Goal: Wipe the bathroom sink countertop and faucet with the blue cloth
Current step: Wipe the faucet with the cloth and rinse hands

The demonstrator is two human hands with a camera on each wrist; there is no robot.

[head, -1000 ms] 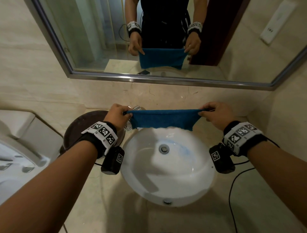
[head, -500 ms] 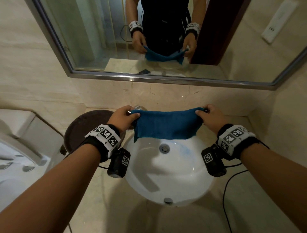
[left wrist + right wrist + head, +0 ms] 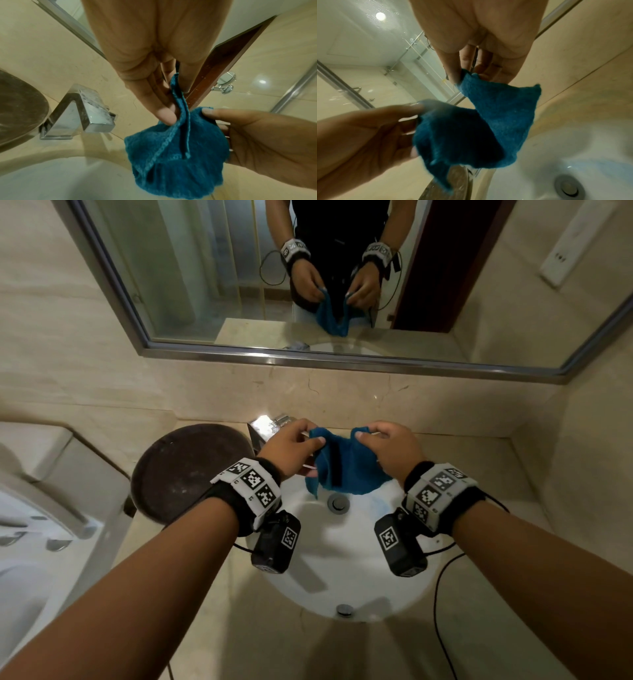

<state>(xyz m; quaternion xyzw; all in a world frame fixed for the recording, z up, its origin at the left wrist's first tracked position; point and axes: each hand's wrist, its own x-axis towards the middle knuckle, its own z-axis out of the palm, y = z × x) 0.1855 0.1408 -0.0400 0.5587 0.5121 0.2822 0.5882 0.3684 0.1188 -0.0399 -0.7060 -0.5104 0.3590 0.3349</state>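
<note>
The blue cloth hangs folded in a sag above the back of the white sink basin. My left hand pinches its left upper corner and my right hand pinches the right one, the two hands close together. In the left wrist view the cloth droops below my left hand, with the chrome square faucet to its left. In the right wrist view my right hand pinches a corner of the cloth, which hides most of the faucet. The beige stone countertop surrounds the basin.
A round dark brown tray lies on the counter left of the faucet. A large mirror hangs above the backsplash. A white toilet stands at the left. A wall closes the counter's right side. A black cable trails from my right wrist.
My hands have come together from wide apart, so the cloth, earlier stretched flat between them, now sags folded in the middle over the basin.
</note>
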